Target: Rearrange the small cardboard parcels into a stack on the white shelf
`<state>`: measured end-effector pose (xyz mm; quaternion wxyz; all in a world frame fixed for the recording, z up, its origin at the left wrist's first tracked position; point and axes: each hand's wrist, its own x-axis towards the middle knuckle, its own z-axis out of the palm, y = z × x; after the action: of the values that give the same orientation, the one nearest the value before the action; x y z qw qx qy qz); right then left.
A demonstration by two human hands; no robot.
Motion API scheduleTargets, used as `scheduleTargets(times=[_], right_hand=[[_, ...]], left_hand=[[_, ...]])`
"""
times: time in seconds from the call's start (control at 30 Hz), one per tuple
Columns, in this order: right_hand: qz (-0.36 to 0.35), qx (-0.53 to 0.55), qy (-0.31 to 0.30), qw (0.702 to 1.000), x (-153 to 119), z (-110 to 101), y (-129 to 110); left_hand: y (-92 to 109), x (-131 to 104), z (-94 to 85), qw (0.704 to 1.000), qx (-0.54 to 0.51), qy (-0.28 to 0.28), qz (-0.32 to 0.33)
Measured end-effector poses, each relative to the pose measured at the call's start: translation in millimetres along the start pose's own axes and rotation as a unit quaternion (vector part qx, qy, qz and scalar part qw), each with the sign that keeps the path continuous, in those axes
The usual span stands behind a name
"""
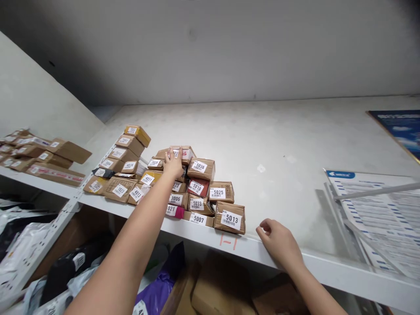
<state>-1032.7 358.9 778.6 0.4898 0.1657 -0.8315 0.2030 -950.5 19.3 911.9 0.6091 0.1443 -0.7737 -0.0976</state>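
Observation:
My left hand (173, 167) reaches up to a small cardboard box (187, 155) on top of the middle stack. Its fingers are spread over the box's labelled front, touching it and partly covering the number. Just right of it sits a box labelled 5036 (202, 169), above a red box labelled 5010 (198, 187). My right hand (278, 243) is at the shelf's front edge with its fingers curled in, and nothing shows in them. Nearest to it, on its left, is the box labelled 5013 (230, 218); a box labelled 5025 (221, 192) is stacked behind and above that.
More stacked boxes (118, 152) stand at the left of the white shelf (244, 247). Further left, another shelf holds boxes (67, 151). Below are a purple bag (160, 284) and larger cartons (219, 284). A printed sheet in a clear stand (370, 214) is at right.

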Motion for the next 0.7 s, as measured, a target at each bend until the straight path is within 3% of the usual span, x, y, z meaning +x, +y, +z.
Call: scheduleTargets(times=[0.2, 0.33, 0.5, 0.6, 0.7], right_hand=[[-0.058, -0.168, -0.019, 0.984, -16, 3, -10], [-0.112, -0.211, -0.036, 0.970, -24, 3, -9], [-0.158, -0.214, -0.040, 0.963, -26, 1, -7], [-0.154, -0.203, -0.038, 0.966, -24, 1, -7], [-0.132, -0.163, -0.023, 0.978, -22, 3, -6]], left_hand=[[-23, -33, 0.2, 0.999, 0.012, -0.018, 0.026], [-41, -60, -6.9, 0.999, 0.030, -0.026, 0.028], [-68, -93, -19.9, 0.998, 0.051, -0.019, -0.027], [-84, -97, -23.5, 0.998, 0.042, -0.006, -0.055], [-97, -77, -21.1, 0.997, 0.017, 0.032, -0.065]])
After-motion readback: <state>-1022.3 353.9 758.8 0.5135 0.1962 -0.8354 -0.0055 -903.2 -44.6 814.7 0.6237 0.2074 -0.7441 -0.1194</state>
